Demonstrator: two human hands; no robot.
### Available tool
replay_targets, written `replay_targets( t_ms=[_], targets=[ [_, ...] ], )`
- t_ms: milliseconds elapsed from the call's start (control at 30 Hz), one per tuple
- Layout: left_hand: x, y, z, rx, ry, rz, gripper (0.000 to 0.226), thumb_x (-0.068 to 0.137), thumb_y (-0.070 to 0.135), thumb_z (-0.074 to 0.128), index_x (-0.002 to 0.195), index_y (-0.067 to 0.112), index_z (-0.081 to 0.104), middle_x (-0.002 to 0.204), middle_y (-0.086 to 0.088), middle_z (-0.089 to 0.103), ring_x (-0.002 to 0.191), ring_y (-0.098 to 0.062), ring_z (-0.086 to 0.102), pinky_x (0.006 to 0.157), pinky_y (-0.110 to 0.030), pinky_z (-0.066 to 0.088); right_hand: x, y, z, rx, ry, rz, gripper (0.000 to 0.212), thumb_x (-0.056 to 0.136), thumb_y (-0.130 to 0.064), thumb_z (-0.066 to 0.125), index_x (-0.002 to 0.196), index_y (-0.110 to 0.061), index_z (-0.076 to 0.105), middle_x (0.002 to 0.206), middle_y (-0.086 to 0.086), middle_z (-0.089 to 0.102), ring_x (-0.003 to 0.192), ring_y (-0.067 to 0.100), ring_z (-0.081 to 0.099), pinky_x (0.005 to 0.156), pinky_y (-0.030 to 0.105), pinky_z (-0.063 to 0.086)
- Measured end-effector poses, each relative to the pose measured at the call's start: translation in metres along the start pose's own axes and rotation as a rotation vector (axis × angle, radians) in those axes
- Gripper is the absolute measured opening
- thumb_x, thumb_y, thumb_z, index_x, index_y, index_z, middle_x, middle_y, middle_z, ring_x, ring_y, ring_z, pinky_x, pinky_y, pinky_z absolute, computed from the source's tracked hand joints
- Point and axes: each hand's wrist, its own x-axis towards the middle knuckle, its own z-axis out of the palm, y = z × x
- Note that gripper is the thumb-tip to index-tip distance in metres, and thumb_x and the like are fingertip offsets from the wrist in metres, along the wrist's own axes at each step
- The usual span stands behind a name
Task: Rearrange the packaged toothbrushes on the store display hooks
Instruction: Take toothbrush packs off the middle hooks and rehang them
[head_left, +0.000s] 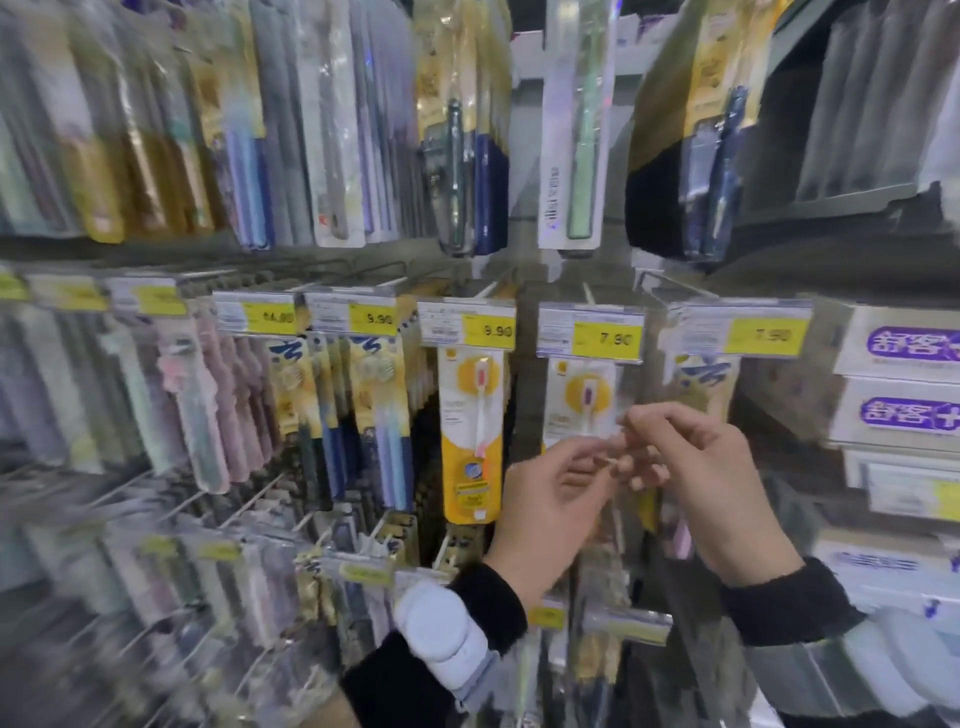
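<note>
Together, the left hand (550, 499) and right hand (696, 467) meet with curled fingers, pinching the glossy yellow-and-white toothbrush pack (582, 405) hanging under the 7.90 price tag (589, 332), its flat card upright, brush head uppermost. Just left hangs a matching pack (470, 431); boxed toothpaste (904, 384) is stacked at right.

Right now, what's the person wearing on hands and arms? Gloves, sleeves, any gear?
No gloves: the left hand and right hand are bare. Both wrists have fuzzy black knit cuffs. A white rounded padded device on a grey strap sits on the left forearm. Pale grey outer sleeve fabric shows beyond the right cuff.
</note>
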Motion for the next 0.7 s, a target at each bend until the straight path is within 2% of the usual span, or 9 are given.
replay_targets(
  t_ms=[67, 133, 200, 267, 333, 433, 533, 633, 700],
  targets=[
    [-0.003, -0.004, -0.031, 0.05, 0.077, 0.023, 0.005, 0.089, 0.02, 0.073, 0.091, 0.02, 0.077, 0.077, 0.001, 0.074, 0.069, -0.008, 0.066, 0.069, -0.028, 0.058, 0.001, 0.009, 0.024, -0.033, -0.034, 0.017, 0.016, 0.096, -0.013, 0.065, 0.085, -0.012, 0.077, 0.078, 0.007, 0.078, 0.055, 0.013, 0.065, 0.048, 0.022, 0.051],
    [-0.003, -0.006, -0.057, 0.093, 0.181, 0.03, 0.007, 0.09, 0.021, 0.071, 0.087, 0.017, 0.076, 0.07, -0.001, 0.069, 0.063, -0.01, 0.061, 0.063, -0.031, 0.055, 0.002, 0.013, 0.042, -0.069, -0.045, 0.031, 0.009, 0.094, -0.014, 0.068, 0.095, -0.016, 0.077, 0.084, 0.004, 0.079, 0.057, 0.013, 0.067, 0.049, 0.022, 0.052],
    [0.002, -0.007, -0.086, 0.069, 0.266, 0.019, 0.007, 0.091, 0.022, 0.069, 0.087, 0.018, 0.071, 0.067, -0.002, 0.062, 0.062, -0.012, 0.058, 0.062, -0.037, 0.052, 0.005, 0.015, 0.065, -0.102, -0.068, 0.044, 0.014, 0.095, -0.015, 0.068, 0.107, -0.015, 0.074, 0.094, 0.002, 0.076, 0.059, 0.014, 0.07, 0.05, 0.021, 0.053],
    [0.008, -0.008, -0.112, 0.055, 0.343, 0.019, 0.004, 0.092, 0.022, 0.068, 0.09, 0.022, 0.064, 0.068, -0.002, 0.054, 0.062, -0.012, 0.053, 0.062, -0.032, 0.047, 0.008, 0.016, 0.086, -0.16, -0.086, 0.04, 0.024, 0.095, -0.016, 0.067, 0.119, -0.016, 0.067, 0.109, -0.002, 0.072, 0.061, 0.013, 0.071, 0.053, 0.022, 0.055],
    [0.016, -0.008, -0.137, 0.06, 0.394, 0.019, 0.012, 0.092, 0.024, 0.068, 0.099, 0.026, 0.059, 0.077, 0.003, 0.052, 0.065, -0.012, 0.05, 0.064, -0.024, 0.045, 0.01, 0.018, 0.103, -0.251, -0.066, 0.013, 0.03, 0.095, -0.02, 0.067, 0.125, -0.021, 0.061, 0.116, -0.008, 0.068, 0.063, 0.012, 0.072, 0.053, 0.023, 0.056],
    [0.028, -0.007, -0.166, 0.083, 0.401, -0.012, 0.027, 0.092, 0.027, 0.067, 0.114, 0.029, 0.051, 0.1, 0.003, 0.058, 0.072, -0.019, 0.056, 0.067, -0.024, 0.049, 0.012, 0.02, 0.119, -0.259, -0.023, -0.004, 0.025, 0.094, -0.021, 0.068, 0.118, -0.024, 0.059, 0.112, -0.006, 0.068, 0.055, 0.009, 0.068, 0.049, 0.022, 0.054],
    [0.037, -0.005, -0.186, 0.096, 0.397, -0.078, 0.042, 0.091, 0.032, 0.068, 0.123, 0.032, 0.041, 0.078, -0.005, 0.054, 0.061, -0.014, 0.051, 0.056, -0.016, 0.043, 0.015, 0.024, 0.131, -0.217, 0.024, 0.021, 0.022, 0.094, -0.02, 0.069, 0.114, -0.018, 0.061, 0.108, 0.0, 0.069, 0.049, 0.006, 0.064, 0.044, 0.02, 0.051],
    [0.045, -0.007, -0.2, 0.101, 0.342, -0.134, 0.067, 0.086, 0.038, 0.072, 0.14, 0.033, 0.032, 0.084, -0.014, 0.057, 0.069, -0.015, 0.056, 0.063, -0.019, 0.042, 0.016, 0.027, 0.138, -0.229, 0.071, 0.034, 0.026, 0.093, -0.022, 0.071, 0.116, -0.011, 0.065, 0.098, 0.005, 0.07, 0.046, 0.004, 0.061, 0.043, 0.018, 0.047],
    [0.048, -0.01, -0.206, 0.081, 0.248, -0.205, 0.088, 0.085, 0.035, 0.075, 0.153, 0.029, 0.019, 0.085, -0.011, 0.059, 0.074, -0.012, 0.059, 0.063, -0.019, 0.042, 0.012, 0.027, 0.142, -0.23, 0.078, 0.02, 0.016, 0.093, -0.021, 0.071, 0.106, -0.013, 0.068, 0.08, -0.001, 0.068, 0.046, 0.004, 0.059, 0.045, 0.021, 0.048]
  ],
)
